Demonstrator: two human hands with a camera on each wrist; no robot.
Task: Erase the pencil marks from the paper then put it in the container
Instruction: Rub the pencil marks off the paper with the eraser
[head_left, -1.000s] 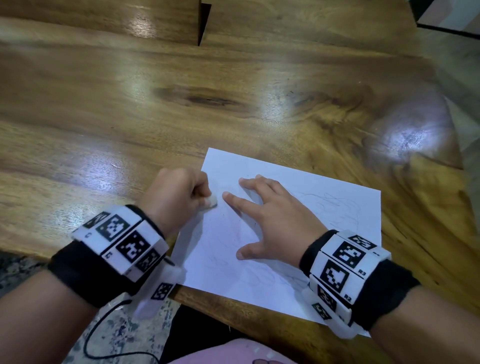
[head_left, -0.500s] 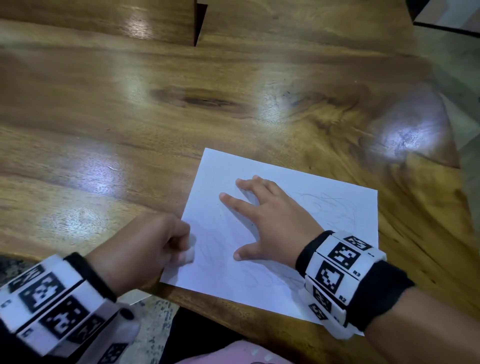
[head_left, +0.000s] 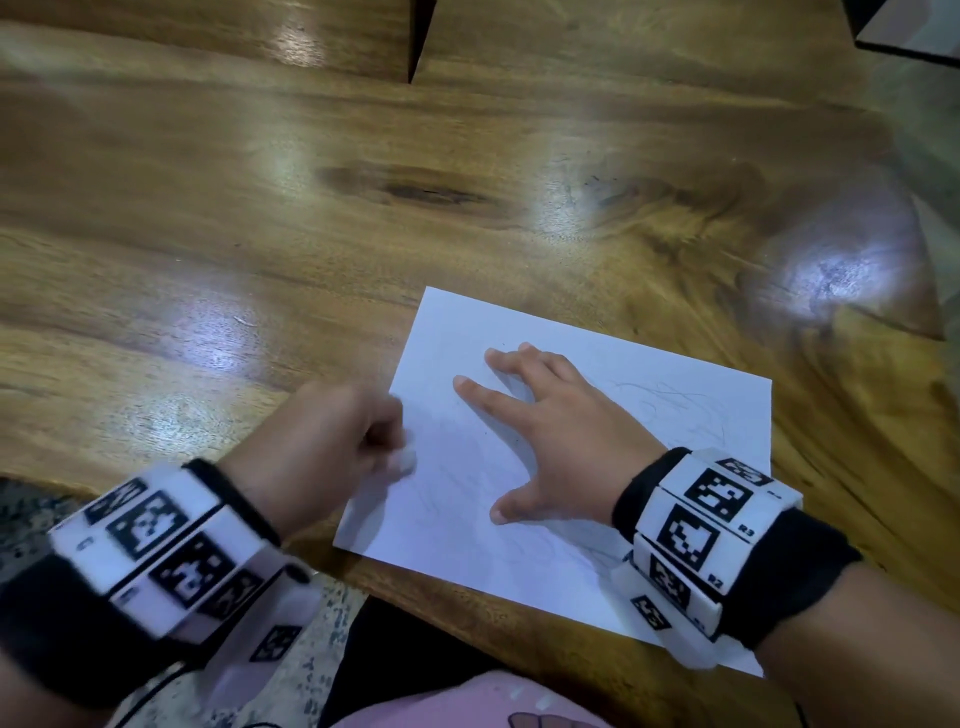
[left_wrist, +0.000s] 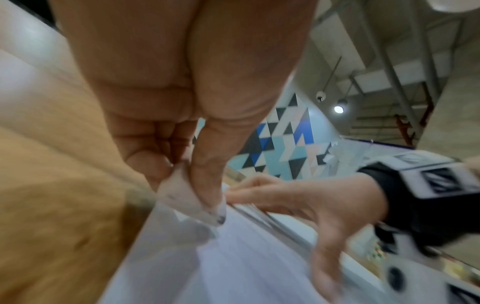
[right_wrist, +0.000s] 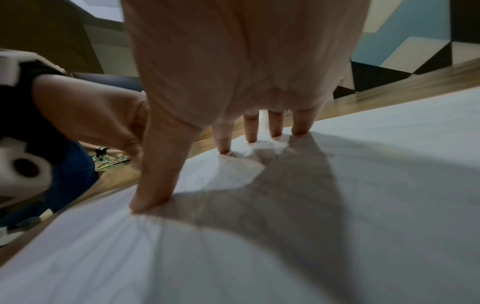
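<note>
A white paper sheet (head_left: 587, 525) with faint pencil scribbles (head_left: 675, 410) lies at the near edge of the wooden table (head_left: 363, 234). My right hand (head_left: 550, 431) lies flat on the sheet with spread straight fingers, pressing it down. My left hand (head_left: 337, 441) is curled into a fist at the sheet's left edge and pinches a small white eraser (head_left: 408, 460). The left wrist view shows the eraser (left_wrist: 187, 199), its tip smudged dark, touching the paper (left_wrist: 246, 267) between thumb and forefinger. In the right wrist view the fingertips (right_wrist: 223, 148) and thumb press on the paper (right_wrist: 363, 185). No container is in view.
Bare polished wood spreads beyond and left of the sheet. A dark gap (head_left: 418, 41) splits the table's far edge. Speckled floor (head_left: 311, 654) and a pink garment (head_left: 467, 701) lie below the near edge.
My left hand swept with the eraser from the sheet's upper left edge toward me to its lower left corner, then moved back up the left edge. The right hand stayed pressed on the paper.
</note>
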